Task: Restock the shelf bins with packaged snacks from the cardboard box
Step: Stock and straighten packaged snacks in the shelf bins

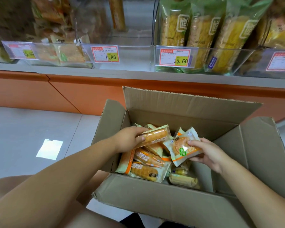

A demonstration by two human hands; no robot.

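Observation:
An open cardboard box (155,199) stands on the floor below the shelf, holding several packaged snacks (146,168). My left hand (128,139) grips an orange waffle bread packet (156,134) over the box. My right hand (209,153) pinches a clear packet with a round pastry and a green mark (181,146), also above the box. Clear shelf bins run along the top. The middle bin (133,53), tagged 6.80, looks nearly empty with one upright pack at its back.
The left bin (56,51) holds flat orange-toned packets. The right bin (220,58), tagged 15.60, is full of tall green-topped bags. An orange panel (82,92) runs under the shelf ledge. Pale floor tiles (31,129) lie left of the box. My knee (10,186) shows at lower left.

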